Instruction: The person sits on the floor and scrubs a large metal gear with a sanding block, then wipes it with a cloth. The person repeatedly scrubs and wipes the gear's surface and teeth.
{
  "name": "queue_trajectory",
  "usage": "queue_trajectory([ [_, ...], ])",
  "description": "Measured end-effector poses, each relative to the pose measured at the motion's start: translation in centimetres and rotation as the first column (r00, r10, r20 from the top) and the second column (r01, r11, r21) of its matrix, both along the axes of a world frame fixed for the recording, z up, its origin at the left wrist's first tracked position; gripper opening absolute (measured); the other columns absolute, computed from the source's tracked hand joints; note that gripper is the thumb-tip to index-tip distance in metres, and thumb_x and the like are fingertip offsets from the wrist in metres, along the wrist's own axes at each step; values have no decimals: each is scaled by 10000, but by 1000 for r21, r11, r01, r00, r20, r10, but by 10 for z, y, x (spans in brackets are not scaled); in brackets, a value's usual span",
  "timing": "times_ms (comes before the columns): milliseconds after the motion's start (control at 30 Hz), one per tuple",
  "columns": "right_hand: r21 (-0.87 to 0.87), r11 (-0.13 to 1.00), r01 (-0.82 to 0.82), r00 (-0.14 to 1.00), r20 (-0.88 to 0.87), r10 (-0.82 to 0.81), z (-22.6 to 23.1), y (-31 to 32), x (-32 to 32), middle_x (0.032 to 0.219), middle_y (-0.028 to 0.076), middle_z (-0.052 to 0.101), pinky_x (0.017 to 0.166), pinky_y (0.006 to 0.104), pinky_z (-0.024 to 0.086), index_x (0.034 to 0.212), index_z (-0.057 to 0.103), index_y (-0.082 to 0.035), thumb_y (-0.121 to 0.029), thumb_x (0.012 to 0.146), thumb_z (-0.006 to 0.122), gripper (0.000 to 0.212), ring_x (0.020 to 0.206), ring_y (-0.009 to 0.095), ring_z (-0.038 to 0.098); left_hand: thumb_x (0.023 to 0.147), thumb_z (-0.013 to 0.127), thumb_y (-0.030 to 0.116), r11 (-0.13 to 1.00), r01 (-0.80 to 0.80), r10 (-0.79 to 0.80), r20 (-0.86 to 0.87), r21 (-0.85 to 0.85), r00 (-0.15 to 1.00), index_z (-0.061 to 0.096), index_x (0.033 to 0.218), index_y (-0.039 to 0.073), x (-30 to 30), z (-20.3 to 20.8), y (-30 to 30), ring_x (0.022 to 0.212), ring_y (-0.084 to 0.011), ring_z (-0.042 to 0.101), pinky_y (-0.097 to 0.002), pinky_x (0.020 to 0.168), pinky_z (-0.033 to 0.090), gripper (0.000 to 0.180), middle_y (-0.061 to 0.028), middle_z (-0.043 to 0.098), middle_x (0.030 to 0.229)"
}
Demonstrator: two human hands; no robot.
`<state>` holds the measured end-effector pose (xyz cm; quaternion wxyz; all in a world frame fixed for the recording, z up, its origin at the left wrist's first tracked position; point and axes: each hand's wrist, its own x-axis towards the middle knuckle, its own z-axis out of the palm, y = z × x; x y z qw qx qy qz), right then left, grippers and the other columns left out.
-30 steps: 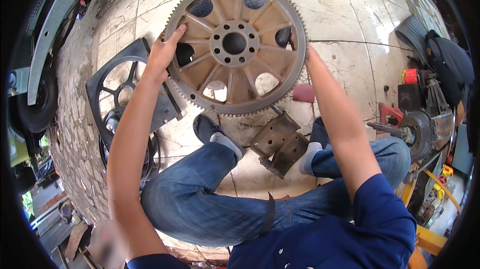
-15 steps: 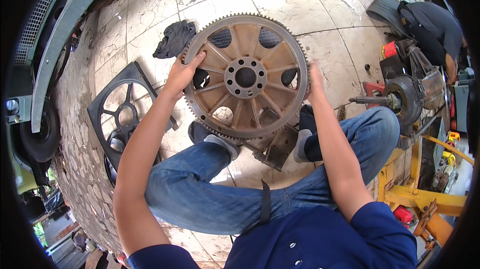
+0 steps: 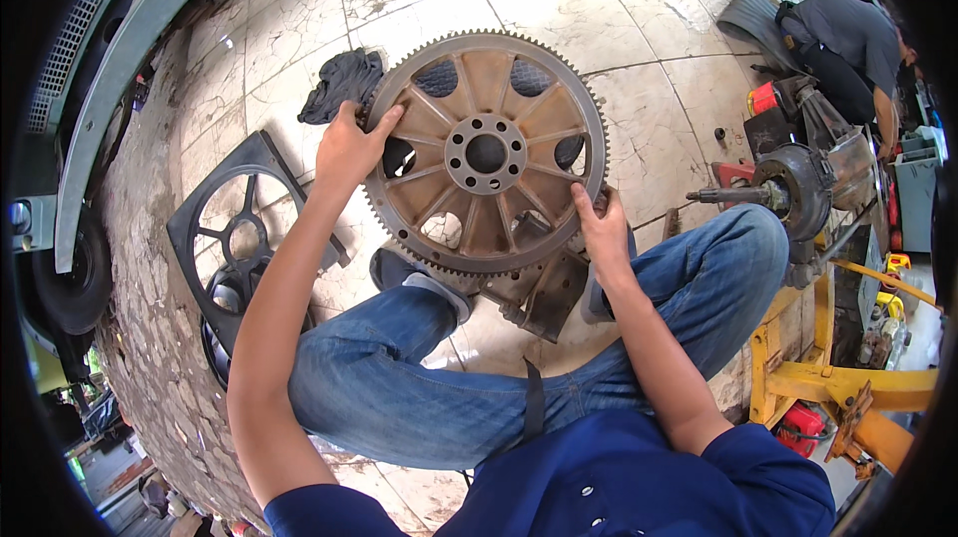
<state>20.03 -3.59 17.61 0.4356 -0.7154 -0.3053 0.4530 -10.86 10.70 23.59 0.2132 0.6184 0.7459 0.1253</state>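
A large flywheel (image 3: 439,118) with a toothed rim, brownish spoked face and a ring of bolt holes is held up between my knees, its face toward me. My left hand (image 3: 349,150) grips its left edge, thumb on the face and fingers behind. Lower on the opposite edge, my right hand (image 3: 602,230) pinches the rim, thumb on the front. The fingertips behind the wheel are hidden. Beneath the flywheel a greasy metal part (image 3: 547,295) lies on the floor, partly covered by it.
To the left lies a black fan-shroud frame (image 3: 249,228). A dark cloth (image 3: 341,85) is on the tiles (image 3: 639,128). At right stand a shafted gearbox-like housing (image 3: 793,188) and a yellow metal stand (image 3: 848,387). Another person (image 3: 848,38) bends over at the far right.
My right hand has slid down the rim from the right side to the lower right, its thumb now on the face. The flywheel has shifted slightly left.
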Motion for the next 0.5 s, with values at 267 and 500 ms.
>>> queue_trajectory([
  [267, 59, 997, -46, 961, 276, 28, -1, 10, 11, 984, 160, 677, 817, 314, 510, 1187, 535, 92, -277, 788, 818, 613, 873, 193, 645, 776, 703, 635, 998, -43, 46, 66, -42, 997, 537, 1250, -87, -5, 1, 4, 1040, -357, 664, -413, 905, 516, 880, -275, 659, 1104],
  [500, 104, 993, -60, 974, 225, 35, 6, 19, 25, 896, 126, 689, 739, 297, 519, 1052, 595, 71, -237, 777, 832, 476, 796, 167, 642, 787, 698, 616, 992, -54, 69, 136, -111, 988, 549, 1250, -91, -1, 16, -1, 1052, -341, 660, -395, 918, 508, 858, -273, 655, 1125],
])
